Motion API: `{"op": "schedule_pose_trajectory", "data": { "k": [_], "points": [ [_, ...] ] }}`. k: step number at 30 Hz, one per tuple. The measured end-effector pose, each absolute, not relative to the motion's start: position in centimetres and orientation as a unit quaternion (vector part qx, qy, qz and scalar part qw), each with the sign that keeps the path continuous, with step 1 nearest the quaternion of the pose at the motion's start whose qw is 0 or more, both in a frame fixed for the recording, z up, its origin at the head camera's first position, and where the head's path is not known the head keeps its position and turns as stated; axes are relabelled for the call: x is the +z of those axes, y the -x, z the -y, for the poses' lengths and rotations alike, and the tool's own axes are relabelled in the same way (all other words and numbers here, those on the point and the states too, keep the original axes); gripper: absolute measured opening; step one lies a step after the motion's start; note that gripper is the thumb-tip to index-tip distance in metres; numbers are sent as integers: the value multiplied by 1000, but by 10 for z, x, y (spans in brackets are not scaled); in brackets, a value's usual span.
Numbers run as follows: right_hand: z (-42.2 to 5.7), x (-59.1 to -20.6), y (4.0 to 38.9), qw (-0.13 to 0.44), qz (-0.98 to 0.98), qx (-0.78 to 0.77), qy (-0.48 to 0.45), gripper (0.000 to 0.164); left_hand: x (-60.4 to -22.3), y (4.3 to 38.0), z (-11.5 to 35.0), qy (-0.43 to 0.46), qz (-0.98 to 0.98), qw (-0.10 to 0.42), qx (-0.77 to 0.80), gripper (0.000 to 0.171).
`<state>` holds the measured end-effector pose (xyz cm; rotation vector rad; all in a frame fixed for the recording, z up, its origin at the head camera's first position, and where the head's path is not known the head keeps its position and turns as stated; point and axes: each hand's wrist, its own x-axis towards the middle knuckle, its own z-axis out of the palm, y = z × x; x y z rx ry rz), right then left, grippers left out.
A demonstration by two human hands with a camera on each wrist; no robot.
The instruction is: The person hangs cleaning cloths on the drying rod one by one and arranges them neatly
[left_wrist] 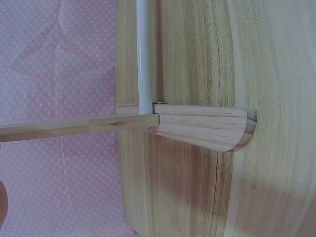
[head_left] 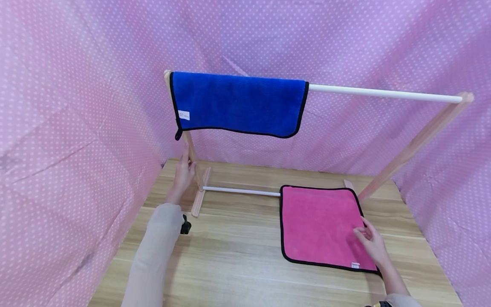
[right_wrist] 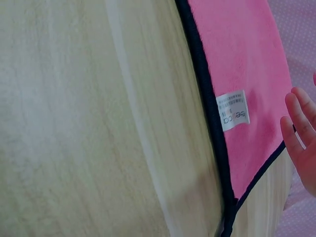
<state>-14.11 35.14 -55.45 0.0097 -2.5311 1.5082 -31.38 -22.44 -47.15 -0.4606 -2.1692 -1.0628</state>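
A blue towel (head_left: 239, 104) with black trim hangs folded over the rack's white top bar (head_left: 383, 92), at its left end. My left hand (head_left: 184, 172) holds the rack's left wooden post (head_left: 197, 170) below that towel, one finger pointing up along the wood. In the left wrist view only a bit of finger shows at the left edge, beside the post (left_wrist: 74, 127). A pink towel (head_left: 320, 226) with black trim is spread out at the right, in front of the lower bar. Over its right edge is my right hand (head_left: 374, 245), fingers loosely bent, thumb and forefinger apart.
The rack's right post (head_left: 418, 143) slants up at the right. Its left foot (head_left: 200, 198) and thin lower bar (head_left: 241, 191) are on the wooden table (head_left: 230, 256). Pink dotted cloth (head_left: 76, 128) encloses the table at the back and sides.
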Motion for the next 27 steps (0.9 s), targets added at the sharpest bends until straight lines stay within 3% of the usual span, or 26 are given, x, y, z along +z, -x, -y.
{"op": "schedule_pose_trajectory", "data": {
  "k": [14, 20, 27],
  "points": [
    [-364, -560, 134, 48, 877, 476, 39, 58, -473, 315, 223, 178, 832, 351, -392, 72],
    [-368, -566, 134, 56, 882, 464, 55, 59, -474, 314, 224, 178, 831, 345, -399, 83],
    [-372, -571, 135, 83, 885, 454, 69, 58, -474, 314, 223, 166, 836, 334, -402, 77]
  ]
}}
